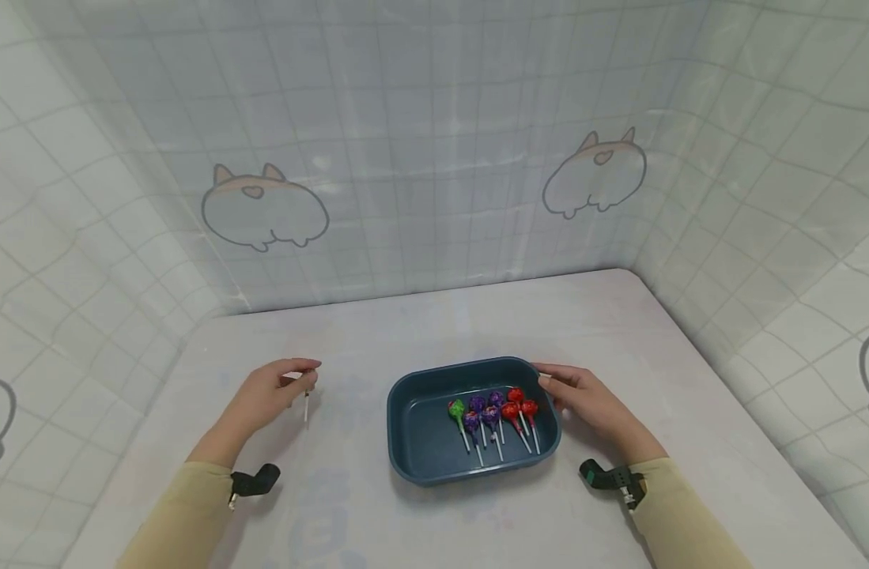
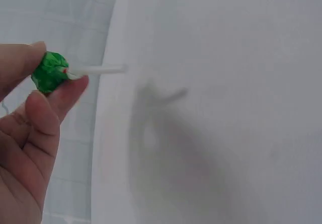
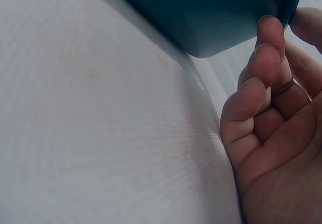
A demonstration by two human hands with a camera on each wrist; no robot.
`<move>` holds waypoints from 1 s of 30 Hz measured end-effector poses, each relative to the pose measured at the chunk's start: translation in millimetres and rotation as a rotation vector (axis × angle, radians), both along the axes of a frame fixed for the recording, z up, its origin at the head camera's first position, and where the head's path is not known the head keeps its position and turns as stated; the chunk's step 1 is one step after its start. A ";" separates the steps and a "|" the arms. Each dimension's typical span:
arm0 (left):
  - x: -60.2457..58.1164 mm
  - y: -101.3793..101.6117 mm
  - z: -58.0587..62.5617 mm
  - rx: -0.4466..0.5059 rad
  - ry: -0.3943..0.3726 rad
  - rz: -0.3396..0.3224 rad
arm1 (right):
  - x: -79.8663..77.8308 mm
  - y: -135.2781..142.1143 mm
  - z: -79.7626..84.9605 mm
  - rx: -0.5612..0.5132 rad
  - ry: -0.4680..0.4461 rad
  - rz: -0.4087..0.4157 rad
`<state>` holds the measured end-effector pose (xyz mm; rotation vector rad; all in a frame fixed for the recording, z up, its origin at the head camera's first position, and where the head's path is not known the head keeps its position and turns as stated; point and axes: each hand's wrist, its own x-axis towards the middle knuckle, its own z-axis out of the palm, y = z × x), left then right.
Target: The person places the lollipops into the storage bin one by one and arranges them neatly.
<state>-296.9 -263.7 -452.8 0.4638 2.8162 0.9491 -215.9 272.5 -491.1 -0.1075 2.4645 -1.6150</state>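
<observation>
My left hand (image 1: 266, 395) pinches a green-wrapped lollipop (image 2: 49, 72) by its candy end, held above the table to the left of the tray. Its white stick (image 2: 103, 69) points away from the fingers and, in the head view, hangs downward. A dark blue rectangular tray (image 1: 400, 438) sits in front of me. At its right end my right hand (image 1: 587, 399) grips the rim, thumb at the top edge and fingers against the outer wall (image 3: 206, 32). Inside, toward the right, lie a green lollipop (image 1: 456, 408), several purple lollipops (image 1: 491, 416) and three red lollipops (image 1: 510, 411).
The pale table (image 1: 349, 521) meets a tiled-pattern curtain (image 1: 434, 197) at the back, with similar sheets on both sides. Small black devices (image 1: 256, 480) are strapped on both wrists, beside tan sleeves (image 1: 174, 514).
</observation>
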 end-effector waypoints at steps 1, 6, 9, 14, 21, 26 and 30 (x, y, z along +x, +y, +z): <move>0.0 0.1 0.8 0.024 -0.027 0.020 | -0.3 0.1 -0.1 0.000 -0.001 0.000; -1.2 -0.2 2.2 0.086 -0.108 0.070 | -0.8 0.7 -0.6 -0.004 -0.003 0.000; -1.0 0.5 2.6 0.121 -0.132 0.071 | -0.5 0.7 -0.8 -0.008 -0.007 0.000; 1.5 7.1 6.1 0.179 -0.128 0.050 | -0.6 0.9 -1.5 -0.014 -0.010 0.000; 6.1 20.6 17.6 0.181 -0.043 0.013 | 0.2 1.3 -0.4 -0.013 -0.002 0.001; 8.0 31.6 23.5 0.202 -0.017 -0.016 | 0.4 1.3 -0.3 -0.012 0.000 0.004; 8.1 42.4 27.2 0.219 -0.002 -0.054 | 0.0 1.0 -0.2 -0.014 -0.001 0.003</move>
